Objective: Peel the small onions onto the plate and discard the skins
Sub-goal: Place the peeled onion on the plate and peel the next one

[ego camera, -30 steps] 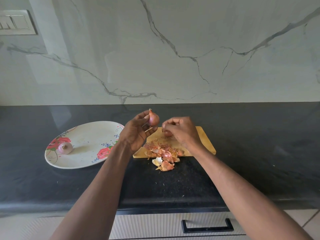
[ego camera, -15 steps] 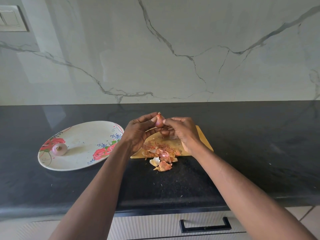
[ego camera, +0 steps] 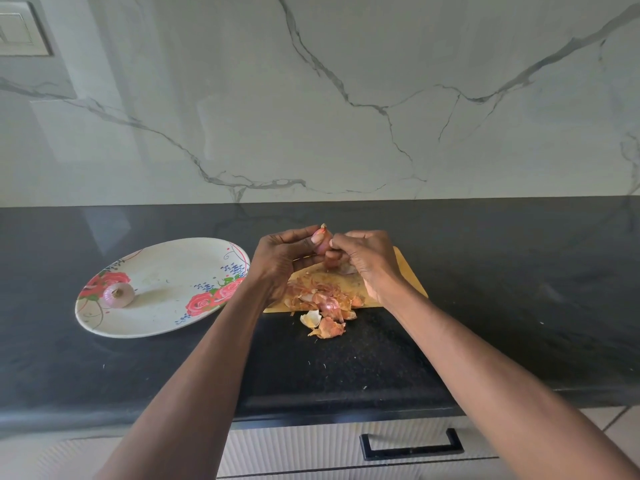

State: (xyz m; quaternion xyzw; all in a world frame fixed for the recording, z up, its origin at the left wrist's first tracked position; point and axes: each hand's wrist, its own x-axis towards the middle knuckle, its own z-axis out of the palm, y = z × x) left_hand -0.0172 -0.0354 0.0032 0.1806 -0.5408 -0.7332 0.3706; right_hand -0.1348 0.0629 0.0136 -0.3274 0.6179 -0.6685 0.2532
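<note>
Nearest the camera, a white ribbed drawer front (ego camera: pixel 311 445) with a black bar handle (ego camera: pixel 411 446) sits under the edge of the black speckled stone counter (ego camera: pixel 346 368). On that counter, a loose heap of papery pink-orange onion skins (ego camera: pixel 325 306) spills off the near edge of a small tan wooden cutting board (ego camera: pixel 410 278). To the left, apart from the board, lies an oval white plate with red rose prints (ego camera: pixel 166 271), and one peeled pale purple onion (ego camera: pixel 118 294) rests near its left rim. Above the board, the left hand (ego camera: pixel 280 261) grips a small pink unpeeled onion (ego camera: pixel 322 239) between thumb and curled fingers, tip pointing up. The right hand (ego camera: pixel 367 261) meets it from the right, its fingertips pinching at the onion's side. Behind stands a pale grey-veined marble wall (ego camera: pixel 346 98), with a white switch plate (ego camera: pixel 20 29) at upper left.
</note>
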